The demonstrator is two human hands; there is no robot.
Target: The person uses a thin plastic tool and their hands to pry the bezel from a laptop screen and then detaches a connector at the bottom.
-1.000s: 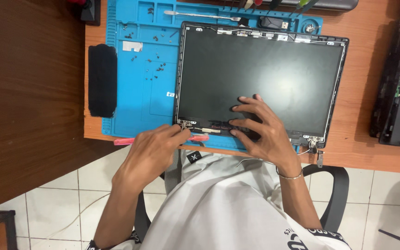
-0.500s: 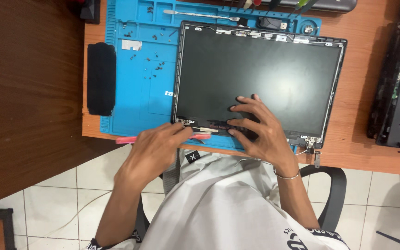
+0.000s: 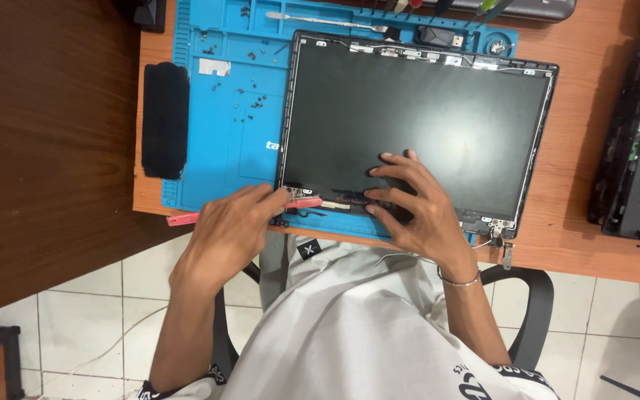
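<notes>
On the blue repair mat [image 3: 216, 141], at the near edge of the orange-brown desk [image 3: 579, 244], a laptop display assembly [image 3: 424, 118] is laid flat, dark panel up, hinges toward the person. Its far edge overlaps the mat's tray slots; the right side runs off the mat onto bare desk.

Left hand [image 3: 231, 230]: closed around a pink pry tool [image 3: 187, 218], which is held flat along the near edge, its tip at the panel's lower-left hinge corner.

Right hand [image 3: 416, 207]: nothing held; fingers [image 3: 390, 172] are spread wide and pressed on the lower part of the panel, just right of the tool tip.

Small screws [image 3: 250, 100] are scattered on the mat left of the panel. A black pad [image 3: 164, 118] sits on the mat's left edge. A metal spudger [image 3: 327, 18] lies in the top tray. A dark laptop chassis [image 3: 635, 141] is parked at far right, well apart.
</notes>
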